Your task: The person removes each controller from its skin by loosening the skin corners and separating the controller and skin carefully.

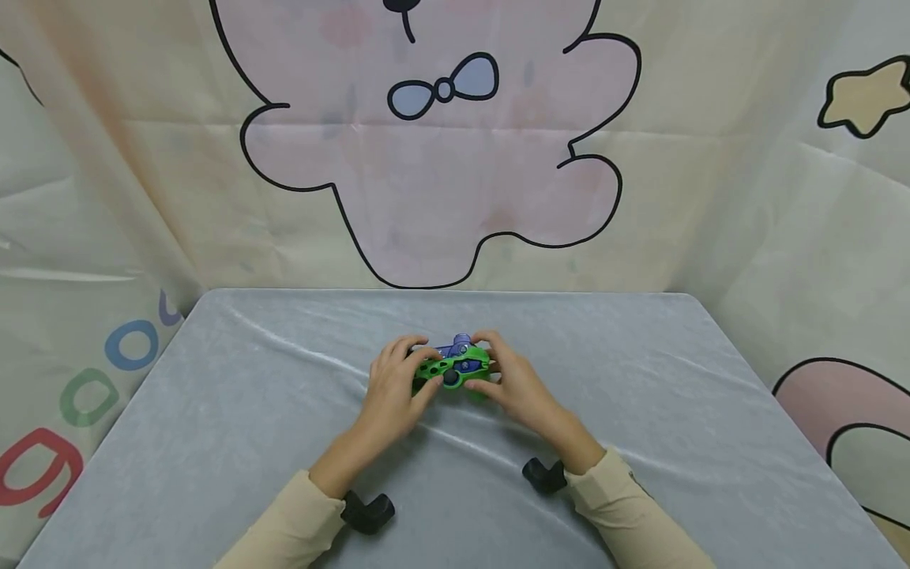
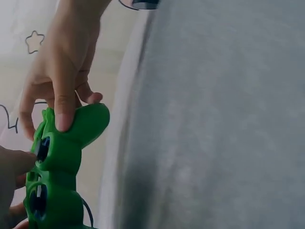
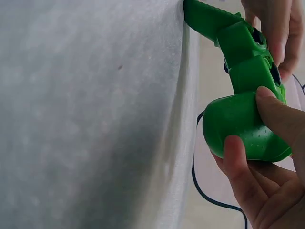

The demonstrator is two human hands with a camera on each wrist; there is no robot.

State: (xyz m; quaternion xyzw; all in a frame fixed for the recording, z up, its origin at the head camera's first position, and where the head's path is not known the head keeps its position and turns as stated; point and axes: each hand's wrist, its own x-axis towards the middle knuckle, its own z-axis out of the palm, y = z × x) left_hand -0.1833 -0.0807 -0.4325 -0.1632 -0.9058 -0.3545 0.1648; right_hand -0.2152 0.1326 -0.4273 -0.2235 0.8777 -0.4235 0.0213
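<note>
A game controller (image 1: 465,365) with a bright green rubbery cover (image 3: 240,121) is held above the table by both hands. Blue parts and dark thumbsticks show through the cover's openings in the head view. My left hand (image 1: 394,387) grips the controller's left side, its thumb at the near edge beside a thumbstick. With thumb and fingers, my right hand (image 1: 522,387) grips the right handle; in the right wrist view the thumb presses on the green cover. Fingers on the far side are partly hidden.
A grey-blue cloth covers the table (image 1: 284,442). Behind it hangs a pale curtain (image 1: 711,158) with cartoon prints. Black wrist mounts (image 1: 367,512) stick out from both cuffs, close over the cloth.
</note>
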